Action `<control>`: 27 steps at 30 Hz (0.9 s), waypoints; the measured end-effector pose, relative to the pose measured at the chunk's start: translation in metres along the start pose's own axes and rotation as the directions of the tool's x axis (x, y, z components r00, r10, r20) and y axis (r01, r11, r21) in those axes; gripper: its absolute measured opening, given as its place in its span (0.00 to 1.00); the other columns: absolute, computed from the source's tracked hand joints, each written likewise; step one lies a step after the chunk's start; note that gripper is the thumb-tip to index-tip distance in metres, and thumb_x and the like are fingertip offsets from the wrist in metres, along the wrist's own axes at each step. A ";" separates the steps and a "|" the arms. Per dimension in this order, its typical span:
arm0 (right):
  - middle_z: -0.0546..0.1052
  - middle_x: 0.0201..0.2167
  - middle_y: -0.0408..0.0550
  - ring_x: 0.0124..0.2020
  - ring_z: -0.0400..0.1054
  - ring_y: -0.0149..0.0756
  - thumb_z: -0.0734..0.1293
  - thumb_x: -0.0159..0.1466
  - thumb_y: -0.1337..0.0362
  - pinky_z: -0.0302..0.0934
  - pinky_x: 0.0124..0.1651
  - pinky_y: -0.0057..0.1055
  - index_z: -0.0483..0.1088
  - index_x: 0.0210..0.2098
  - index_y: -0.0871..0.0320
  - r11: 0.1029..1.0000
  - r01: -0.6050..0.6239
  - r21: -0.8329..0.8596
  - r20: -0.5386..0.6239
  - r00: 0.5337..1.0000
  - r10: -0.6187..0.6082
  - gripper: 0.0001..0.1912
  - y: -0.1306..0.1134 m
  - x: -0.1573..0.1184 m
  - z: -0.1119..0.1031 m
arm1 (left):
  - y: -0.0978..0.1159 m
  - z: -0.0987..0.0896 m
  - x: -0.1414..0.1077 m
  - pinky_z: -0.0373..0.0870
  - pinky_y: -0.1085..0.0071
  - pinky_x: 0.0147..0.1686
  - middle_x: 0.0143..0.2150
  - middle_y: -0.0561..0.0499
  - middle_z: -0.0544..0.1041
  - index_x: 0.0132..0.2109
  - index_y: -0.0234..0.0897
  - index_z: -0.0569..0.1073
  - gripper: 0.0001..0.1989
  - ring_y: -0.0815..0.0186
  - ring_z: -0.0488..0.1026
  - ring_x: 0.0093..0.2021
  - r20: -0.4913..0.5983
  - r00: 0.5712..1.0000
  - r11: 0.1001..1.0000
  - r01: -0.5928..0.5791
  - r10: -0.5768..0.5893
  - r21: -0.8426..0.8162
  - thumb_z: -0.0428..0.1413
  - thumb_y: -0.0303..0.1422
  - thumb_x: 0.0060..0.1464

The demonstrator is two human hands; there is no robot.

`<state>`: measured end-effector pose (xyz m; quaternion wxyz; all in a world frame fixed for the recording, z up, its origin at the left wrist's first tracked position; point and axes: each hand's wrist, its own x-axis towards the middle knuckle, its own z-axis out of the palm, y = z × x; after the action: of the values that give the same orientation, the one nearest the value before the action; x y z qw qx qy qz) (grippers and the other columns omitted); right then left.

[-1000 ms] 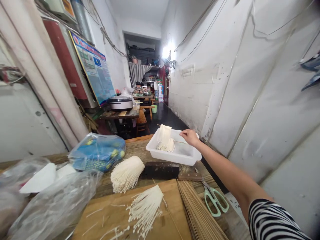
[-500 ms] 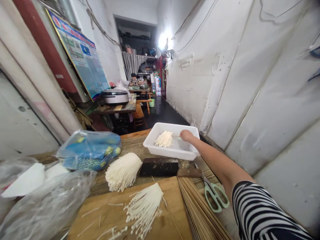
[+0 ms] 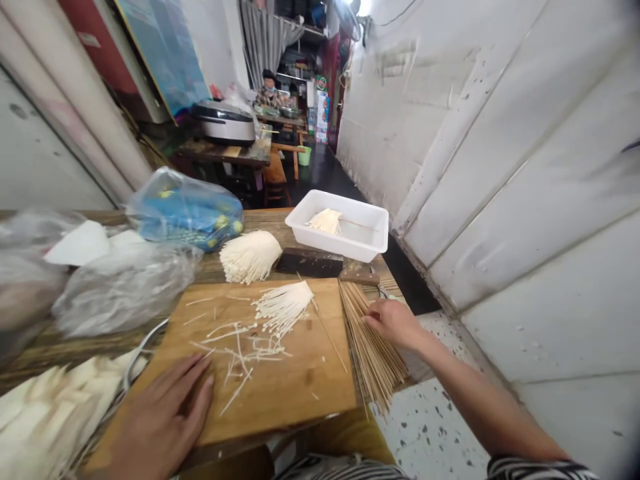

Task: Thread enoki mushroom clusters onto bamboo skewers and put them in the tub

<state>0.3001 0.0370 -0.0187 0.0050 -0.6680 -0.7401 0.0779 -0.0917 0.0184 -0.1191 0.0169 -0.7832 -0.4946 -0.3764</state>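
Note:
My left hand (image 3: 165, 417) lies on the near edge of a wooden cutting board (image 3: 305, 387), fingers apart, touching only the board. Loose enoki stems (image 3: 240, 353) and an enoki bunch (image 3: 283, 308) lie on it. My right hand (image 3: 395, 323) is at a fan of bamboo skewers (image 3: 375, 353), fingertips against them; any grip is unclear. Behind the board sit another enoki bunch (image 3: 250, 257) and a cleaver (image 3: 310, 263). A skewered enoki bunch (image 3: 324, 221) lies in a white plastic tub (image 3: 350, 245).
Plastic bags (image 3: 125, 290) and a blue-filled bag (image 3: 185, 213) crowd the table's left. Pale bundles (image 3: 50, 420) lie at lower left. A rice cooker (image 3: 223, 122) and a seated person (image 3: 269, 90) are farther back. A speckled floor (image 3: 430, 413) lies right.
My right hand has let go of the skewer in the tub and moved back to the skewer fan. My left hand has come into view on the board. The view has tilted down.

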 end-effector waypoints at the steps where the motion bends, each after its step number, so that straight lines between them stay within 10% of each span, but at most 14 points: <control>1: 0.78 0.28 0.48 0.30 0.71 0.35 0.65 0.62 0.60 0.57 0.32 0.27 0.74 0.27 0.58 1.000 -0.005 0.011 -0.004 1.000 0.005 0.12 -0.004 -0.007 0.010 | 0.002 -0.001 0.000 0.70 0.55 0.50 0.45 0.41 0.78 0.46 0.37 0.73 0.15 0.54 0.75 0.45 -0.007 1.000 1.000 -0.016 0.016 0.010 0.53 0.39 0.55; 15: 0.78 0.34 0.54 0.34 0.73 0.40 0.60 0.64 0.66 0.57 0.33 0.28 0.70 0.35 0.61 1.000 0.027 0.003 -0.068 0.997 -0.027 0.08 -0.067 -0.005 0.049 | 0.040 -0.041 -0.035 0.70 0.57 0.52 0.49 0.42 0.76 0.49 0.40 0.72 0.14 0.57 0.73 0.50 -0.205 0.970 0.989 0.142 -0.130 0.049 0.53 0.28 0.55; 27: 0.78 0.28 0.50 0.31 0.74 0.41 0.57 0.65 0.62 0.58 0.31 0.31 0.66 0.32 0.56 0.996 0.088 0.000 -0.064 0.994 -0.088 0.09 -0.044 0.004 0.067 | -0.015 -0.110 -0.078 0.68 0.58 0.53 0.47 0.39 0.78 0.44 0.32 0.76 0.16 0.56 0.74 0.49 -0.434 0.762 0.748 0.615 -0.481 0.249 0.51 0.38 0.56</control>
<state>0.2485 0.0299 -0.0799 0.0331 -0.6368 -0.7682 0.0570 -0.1839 -0.0777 -0.0929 0.1397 -0.5034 -0.7573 -0.3919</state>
